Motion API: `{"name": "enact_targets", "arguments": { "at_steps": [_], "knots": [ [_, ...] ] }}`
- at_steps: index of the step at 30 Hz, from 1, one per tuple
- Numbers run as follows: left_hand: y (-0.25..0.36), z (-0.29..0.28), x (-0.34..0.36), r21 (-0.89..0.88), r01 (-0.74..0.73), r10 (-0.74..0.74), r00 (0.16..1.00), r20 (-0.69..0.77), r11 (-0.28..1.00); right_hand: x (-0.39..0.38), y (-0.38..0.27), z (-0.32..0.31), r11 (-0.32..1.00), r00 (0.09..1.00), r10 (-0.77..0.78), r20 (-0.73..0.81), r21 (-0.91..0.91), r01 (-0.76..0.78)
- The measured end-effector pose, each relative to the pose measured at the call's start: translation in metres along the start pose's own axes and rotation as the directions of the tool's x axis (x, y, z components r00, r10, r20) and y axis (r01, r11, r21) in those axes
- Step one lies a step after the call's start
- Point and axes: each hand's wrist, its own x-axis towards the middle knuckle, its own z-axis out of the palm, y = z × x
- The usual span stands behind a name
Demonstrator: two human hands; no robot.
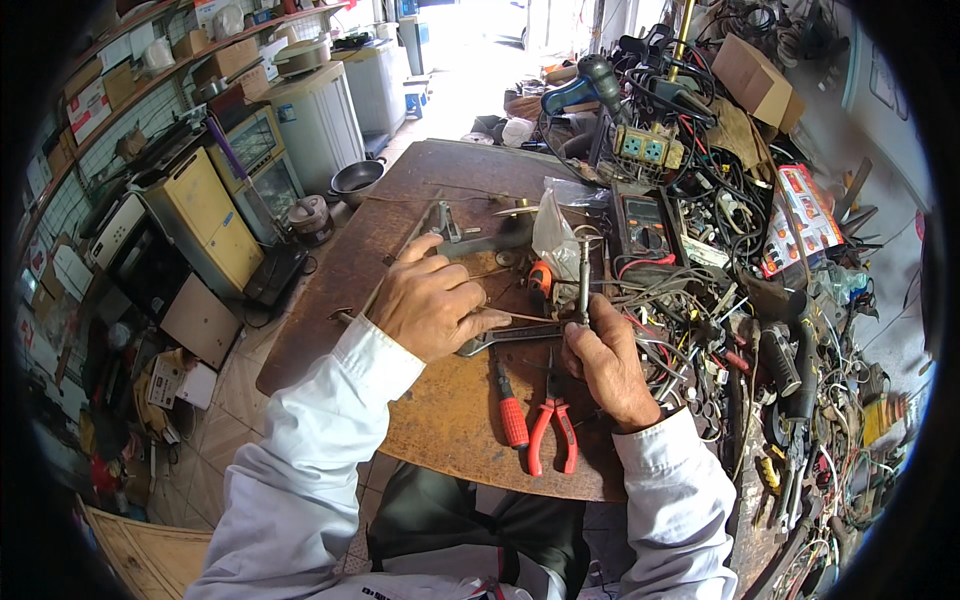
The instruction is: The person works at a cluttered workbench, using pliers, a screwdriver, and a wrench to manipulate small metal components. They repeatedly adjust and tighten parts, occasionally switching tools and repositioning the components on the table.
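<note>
My right hand (612,362) is closed around a slim metal tube (585,275), held upright with a thin wire loop at its top. To its left, my left hand (428,305) pinches a thin brownish wire (525,317) between thumb and fingers; the wire runs toward the right hand, and its far end is hard to make out. Beneath the wire lies a metal wrench (500,338). Closer to me on the wooden bench (440,420) are a red-handled screwdriver (511,415) and red-handled pliers (553,425). An orange-and-black handle (540,277) rests beside a clear plastic bag (556,240).
Beyond the bag is a multimeter (645,225). Tangled cables (740,220) and loose parts crowd the right side, with a socket block (648,147) and a blue heat gun (585,88) behind. Appliances (318,118) line the left wall, near a black pan (357,176).
</note>
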Motion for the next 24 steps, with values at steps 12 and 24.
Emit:
{"name": "enact_targets", "arguments": {
  "at_steps": [12, 24],
  "knots": [
    [-0.004, 0.008, -0.005, 0.033, 0.087, -0.084, 0.993, -0.077, 0.996, 0.004, 0.006, -0.01, 0.956, 0.985, -0.14, -0.097, -0.273, 0.109],
    [-0.009, 0.001, -0.004, -0.156, 0.138, -0.131, 0.99, 0.057, 0.978, 0.003, 0.008, -0.017, 0.856, 0.953, -0.288, -0.09, -0.47, 0.214]
  ]
}}
